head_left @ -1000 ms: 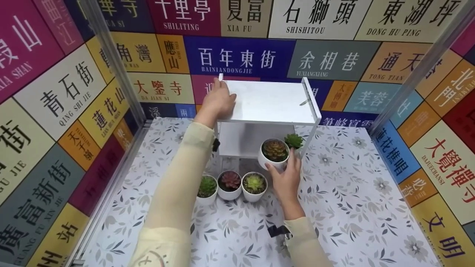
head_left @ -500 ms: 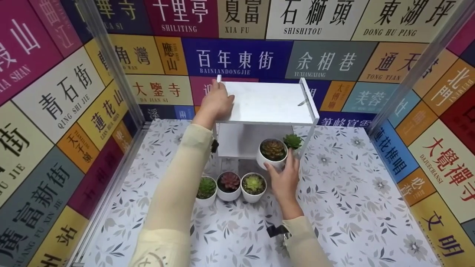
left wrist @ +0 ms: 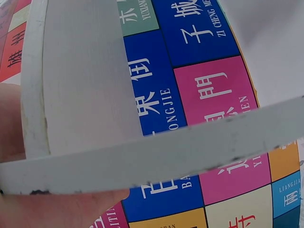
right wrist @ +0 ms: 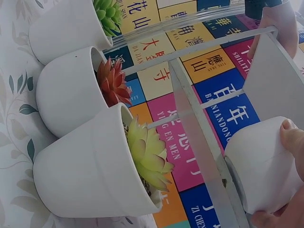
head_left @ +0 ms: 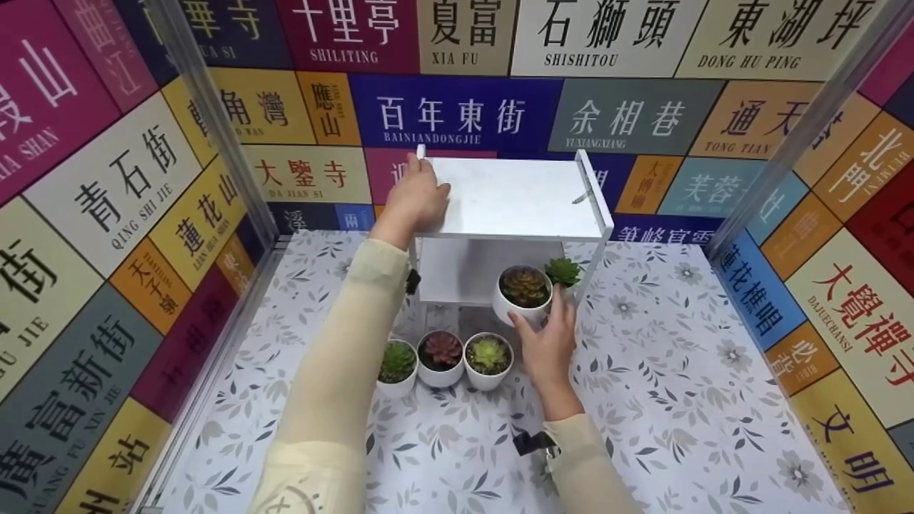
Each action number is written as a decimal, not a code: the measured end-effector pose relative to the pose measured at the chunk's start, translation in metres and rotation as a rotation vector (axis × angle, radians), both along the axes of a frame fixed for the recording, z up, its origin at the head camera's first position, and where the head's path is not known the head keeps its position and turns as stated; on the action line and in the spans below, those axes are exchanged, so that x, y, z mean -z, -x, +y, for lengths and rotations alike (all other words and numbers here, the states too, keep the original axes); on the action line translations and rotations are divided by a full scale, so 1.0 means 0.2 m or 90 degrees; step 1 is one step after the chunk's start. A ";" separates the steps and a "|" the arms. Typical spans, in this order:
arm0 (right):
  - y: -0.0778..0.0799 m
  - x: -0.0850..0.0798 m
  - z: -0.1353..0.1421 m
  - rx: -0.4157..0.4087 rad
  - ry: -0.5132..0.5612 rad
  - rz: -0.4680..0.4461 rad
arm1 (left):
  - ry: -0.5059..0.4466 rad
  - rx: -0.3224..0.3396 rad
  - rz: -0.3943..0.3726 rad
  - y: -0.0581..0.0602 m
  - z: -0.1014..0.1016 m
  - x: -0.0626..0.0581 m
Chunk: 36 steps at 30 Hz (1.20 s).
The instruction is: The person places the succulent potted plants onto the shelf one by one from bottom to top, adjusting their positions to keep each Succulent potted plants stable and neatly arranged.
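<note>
My left hand (head_left: pixel 418 196) grips the upper left end of a white two-tier shelf (head_left: pixel 514 196); in the left wrist view, skin shows on both sides of the shelf's white bar (left wrist: pixel 156 154). My right hand (head_left: pixel 550 346) holds a white pot with a brownish succulent (head_left: pixel 525 287) between thumb and fingers. That pot is at the right front of the lower board (head_left: pixel 457 275), and in the right wrist view its base (right wrist: pixel 235 183) appears to meet the board's edge. A green succulent (head_left: pixel 563 271) shows just behind my right fingers, its pot mostly hidden.
In front of the shelf stand three white pots in a row: a green succulent (head_left: pixel 397 360), partly behind my left sleeve, a dark red one (head_left: pixel 441 350) and a yellow-green one (head_left: pixel 489 355). A leaf-patterned cloth (head_left: pixel 685 400) covers the table. Sign-printed walls (head_left: pixel 457 107) surround it.
</note>
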State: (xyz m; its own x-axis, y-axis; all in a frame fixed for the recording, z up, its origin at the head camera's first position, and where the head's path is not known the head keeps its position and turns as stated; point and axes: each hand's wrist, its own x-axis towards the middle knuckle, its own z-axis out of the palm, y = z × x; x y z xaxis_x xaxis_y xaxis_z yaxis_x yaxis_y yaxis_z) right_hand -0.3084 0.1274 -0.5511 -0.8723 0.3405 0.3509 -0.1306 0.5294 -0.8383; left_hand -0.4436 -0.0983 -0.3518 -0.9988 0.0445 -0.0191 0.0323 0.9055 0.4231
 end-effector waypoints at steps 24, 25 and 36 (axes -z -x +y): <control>0.01 0.00 -0.02 0.013 0.010 0.021 | 0.006 -0.001 0.006 -0.01 0.00 0.00; 0.01 0.00 -0.02 0.013 0.011 0.022 | 0.005 -0.002 0.004 -0.01 0.00 0.00; 0.02 0.00 -0.02 0.016 0.019 0.026 | 0.004 0.000 0.007 0.00 0.00 0.00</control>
